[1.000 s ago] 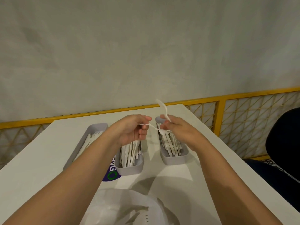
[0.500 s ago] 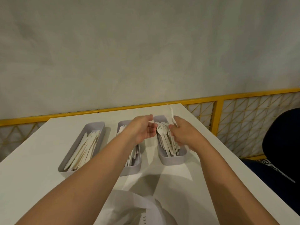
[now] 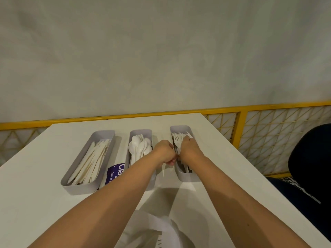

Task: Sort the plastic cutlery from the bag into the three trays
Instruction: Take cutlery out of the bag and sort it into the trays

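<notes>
Nearest my viewpoint, the white plastic bag (image 3: 152, 230) lies crumpled at the front edge of the white surface (image 3: 35, 203), between my two bare forearms, which reach forward over it. Beyond the bag, three grey trays stand side by side, each well apart from its neighbour and lengthwise away from me. The left tray (image 3: 71, 187) holds a heap of white knives (image 3: 93, 160); a purple printed packet (image 3: 114, 173) lies flat just beside it, partly under the middle tray (image 3: 149, 187), which holds white spoons (image 3: 138, 147). My left hand (image 3: 163, 153) is above the gap between the middle and right trays, its grip curled closed with the fingers tucked under; I cannot tell whether anything is pinched inside it. My right hand (image 3: 190, 149) is lowered into the right tray (image 3: 186, 177), knuckles up, almost touching the left hand; its grip is pressed down among the white forks (image 3: 178, 139), and I cannot tell from this angle whether the fingers are pinching one or merely resting on them. The fork tines point toward the far end of the tray. Behind the surface runs a yellow railing (image 3: 241, 108) with lattice panels, then a plain grey wall (image 3: 161, 51). At the right edge sits a dark rounded shape (image 3: 311, 158).
</notes>
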{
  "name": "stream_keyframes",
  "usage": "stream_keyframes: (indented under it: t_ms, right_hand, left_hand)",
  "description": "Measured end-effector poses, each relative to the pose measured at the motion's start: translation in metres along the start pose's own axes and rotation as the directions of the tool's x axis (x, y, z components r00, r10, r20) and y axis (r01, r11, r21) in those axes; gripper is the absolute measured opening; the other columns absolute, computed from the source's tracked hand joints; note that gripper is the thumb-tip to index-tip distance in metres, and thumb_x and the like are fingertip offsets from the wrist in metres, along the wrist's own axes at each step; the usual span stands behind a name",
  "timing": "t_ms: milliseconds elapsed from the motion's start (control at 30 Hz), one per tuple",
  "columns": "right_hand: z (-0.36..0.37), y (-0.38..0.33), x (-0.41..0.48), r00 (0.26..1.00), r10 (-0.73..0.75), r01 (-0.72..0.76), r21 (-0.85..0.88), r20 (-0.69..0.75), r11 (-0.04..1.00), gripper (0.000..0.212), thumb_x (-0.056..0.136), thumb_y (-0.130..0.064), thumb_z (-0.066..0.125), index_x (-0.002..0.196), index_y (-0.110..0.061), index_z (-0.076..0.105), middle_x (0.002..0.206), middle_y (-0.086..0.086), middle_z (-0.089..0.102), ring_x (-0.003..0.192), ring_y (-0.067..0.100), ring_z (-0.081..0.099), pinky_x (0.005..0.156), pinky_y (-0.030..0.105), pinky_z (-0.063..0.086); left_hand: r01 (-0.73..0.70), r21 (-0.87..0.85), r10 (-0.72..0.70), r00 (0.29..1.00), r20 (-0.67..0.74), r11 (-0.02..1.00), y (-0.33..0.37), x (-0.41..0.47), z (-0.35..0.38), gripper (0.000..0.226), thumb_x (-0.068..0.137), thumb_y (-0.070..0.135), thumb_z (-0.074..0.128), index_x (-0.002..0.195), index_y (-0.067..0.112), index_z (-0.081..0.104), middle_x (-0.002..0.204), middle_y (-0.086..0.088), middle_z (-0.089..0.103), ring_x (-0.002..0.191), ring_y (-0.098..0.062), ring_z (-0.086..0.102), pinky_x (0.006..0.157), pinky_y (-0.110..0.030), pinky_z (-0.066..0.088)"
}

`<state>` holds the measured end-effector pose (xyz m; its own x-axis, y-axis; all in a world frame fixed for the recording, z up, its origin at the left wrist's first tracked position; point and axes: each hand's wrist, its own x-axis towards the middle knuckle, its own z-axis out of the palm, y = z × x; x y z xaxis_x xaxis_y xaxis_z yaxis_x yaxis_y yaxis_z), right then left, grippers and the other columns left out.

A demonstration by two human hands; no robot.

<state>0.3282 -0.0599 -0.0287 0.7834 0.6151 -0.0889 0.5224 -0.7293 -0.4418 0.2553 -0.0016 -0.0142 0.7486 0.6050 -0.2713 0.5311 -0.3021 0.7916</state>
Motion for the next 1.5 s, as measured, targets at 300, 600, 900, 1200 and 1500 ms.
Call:
stream_keyframes:
  t_ms: [300, 600, 900, 1200, 1500]
  right_hand:
    - [0.008, 0.008, -0.007, 0.994, -0.101, 0.097, -0.085, -0.042, 0.992, 0.034, 0.094, -0.004, 0.042, 0.127, 0.001, 0.046, 0.138, 0.023, 0.036, 0.127, 0.037, 0.036, 0.100, 0.038, 0.034]
    - [-0.015, -0.003, -0.017, 0.989, -0.146, 0.145, -0.094, -0.012, 0.985, 0.036, 0.092, -0.014, 0.052, 0.125, -0.001, 0.051, 0.129, 0.017, 0.052, 0.116, 0.031, 0.052, 0.091, 0.033, 0.045]
    - [-0.040, -0.048, -0.101, 0.855, -0.468, 0.488, -0.044, 0.223, 0.872, 0.012, 0.089, -0.021, 0.056, 0.090, -0.012, 0.064, 0.079, 0.004, 0.059, 0.079, 0.022, 0.059, 0.065, 0.027, 0.047]
    - [0.000, -0.075, -0.172, 0.556, -0.605, 0.739, -0.006, 0.570, 0.674, 0.021, 0.083, -0.019, 0.068, 0.104, -0.013, 0.068, 0.081, -0.011, 0.056, 0.080, 0.009, 0.055, 0.077, 0.024, 0.046]
    - [0.044, -0.066, -0.184, 0.591, -0.475, 0.707, -0.134, 0.652, 0.695, 0.060, 0.076, -0.032, 0.072, 0.129, -0.023, 0.044, 0.101, -0.007, 0.046, 0.090, 0.015, 0.048, 0.077, 0.029, 0.044]
  left_hand:
    - [-0.017, -0.020, 0.017, 1.000, -0.003, 1.000, 0.000, -0.004, -0.002, 0.021, 0.088, -0.008, 0.051, 0.098, 0.010, 0.046, 0.064, -0.009, 0.052, 0.051, -0.016, 0.050, 0.039, -0.016, 0.045]
    - [-0.159, 0.236, 0.183, 0.980, -0.080, 0.958, 0.005, -0.026, -0.023, 0.039, 0.089, 0.021, 0.059, 0.125, 0.011, 0.046, 0.110, -0.011, 0.059, 0.082, -0.021, 0.057, 0.068, -0.026, 0.050]
    - [-0.286, 0.406, 0.272, 0.958, 0.093, 0.868, -0.024, -0.112, -0.075, 0.007, 0.086, 0.009, 0.057, 0.089, 0.016, 0.057, 0.073, 0.002, 0.055, 0.061, -0.011, 0.055, 0.060, -0.022, 0.046]
    - [-0.306, 0.562, 0.185, 0.947, 0.263, 0.768, -0.093, -0.178, -0.091, 0.010, 0.082, 0.020, 0.065, 0.091, 0.018, 0.062, 0.076, 0.010, 0.053, 0.071, -0.009, 0.050, 0.064, -0.021, 0.041]
    - [-0.188, 0.659, 0.003, 0.962, 0.271, 0.728, -0.147, -0.199, -0.096, 0.076, 0.079, 0.045, 0.067, 0.142, 0.031, 0.027, 0.140, 0.014, 0.032, 0.127, -0.009, 0.039, 0.103, -0.030, 0.039]
